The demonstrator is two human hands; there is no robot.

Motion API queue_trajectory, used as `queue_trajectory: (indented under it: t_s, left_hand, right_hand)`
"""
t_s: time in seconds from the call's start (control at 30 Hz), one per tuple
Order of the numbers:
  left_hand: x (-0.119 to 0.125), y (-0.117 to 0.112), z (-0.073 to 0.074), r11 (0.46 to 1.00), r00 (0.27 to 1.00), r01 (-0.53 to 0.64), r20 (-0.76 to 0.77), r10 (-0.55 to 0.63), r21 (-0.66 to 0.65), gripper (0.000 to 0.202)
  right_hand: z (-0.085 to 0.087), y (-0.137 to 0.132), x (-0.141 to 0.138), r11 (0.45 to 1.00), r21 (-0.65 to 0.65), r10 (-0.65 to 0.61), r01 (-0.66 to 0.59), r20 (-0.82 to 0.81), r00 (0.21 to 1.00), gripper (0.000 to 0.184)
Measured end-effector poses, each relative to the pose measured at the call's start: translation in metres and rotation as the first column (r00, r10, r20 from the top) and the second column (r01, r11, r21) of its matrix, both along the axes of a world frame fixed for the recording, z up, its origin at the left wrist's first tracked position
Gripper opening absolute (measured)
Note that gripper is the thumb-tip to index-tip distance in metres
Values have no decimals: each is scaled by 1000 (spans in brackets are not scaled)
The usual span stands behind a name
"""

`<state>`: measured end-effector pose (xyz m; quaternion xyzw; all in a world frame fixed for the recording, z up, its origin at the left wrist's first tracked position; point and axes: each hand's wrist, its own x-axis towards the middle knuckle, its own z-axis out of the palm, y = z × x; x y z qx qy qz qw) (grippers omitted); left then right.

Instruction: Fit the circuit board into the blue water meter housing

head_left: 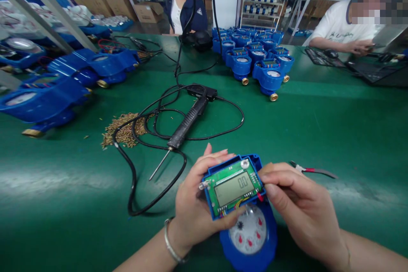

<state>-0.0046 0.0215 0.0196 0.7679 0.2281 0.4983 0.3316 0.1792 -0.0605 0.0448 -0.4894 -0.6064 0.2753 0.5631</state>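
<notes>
A blue water meter (pixel 269 238) lies in front of me, its round dial with red pointers facing up. Its rectangular housing holds a green circuit board (pixel 208 198) with a grey LCD that seems to read 0.0. Coloured wires run along the board's lower edge, and a red piece sticks out at its right corner. My left hand (pixel 194 204) is wrapped round the housing from the left, thumb across the lower edge. My right hand (pixel 302 204) is closed, thumb and fingertips pinching at the housing's right edge; the exact spot gripped is partly hidden.
A black electric screwdriver (pixel 188 123) with looped cable lies beyond my left hand, beside a pile of brass-coloured screws (pixel 126 129). Cutters (pixel 310 170) lie past my right hand. Blue meters (pixel 270 74) stand at the back and left (pixel 35 97). Two people sit across the green table (pixel 334 127).
</notes>
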Motion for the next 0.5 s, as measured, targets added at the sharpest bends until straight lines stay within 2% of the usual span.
queue_trajectory:
  t_s: [0.1, 0.27, 0.4, 0.5]
  left_hand:
    - [-1, -1, -1, 999, 1000, -19, 18, 20, -37, 70]
    - [-1, -3, -4, 998, 999, -7, 43, 9, -61, 69]
    - [-2, -4, -4, 998, 1000, -6, 30, 9, -67, 72]
    - [-3, -4, -4, 995, 999, 10, 41, -6, -100, 71]
  right_hand:
    - [-1, -3, -3, 996, 83, 25, -30, 67, 997, 24]
    - [-5, 3, -5, 989, 141, -46, 35, 81, 996, 12]
    - [-11, 8, -6, 984, 173, -56, 45, 59, 997, 24]
    - [-14, 12, -4, 968, 249, -29, 13, 61, 998, 34]
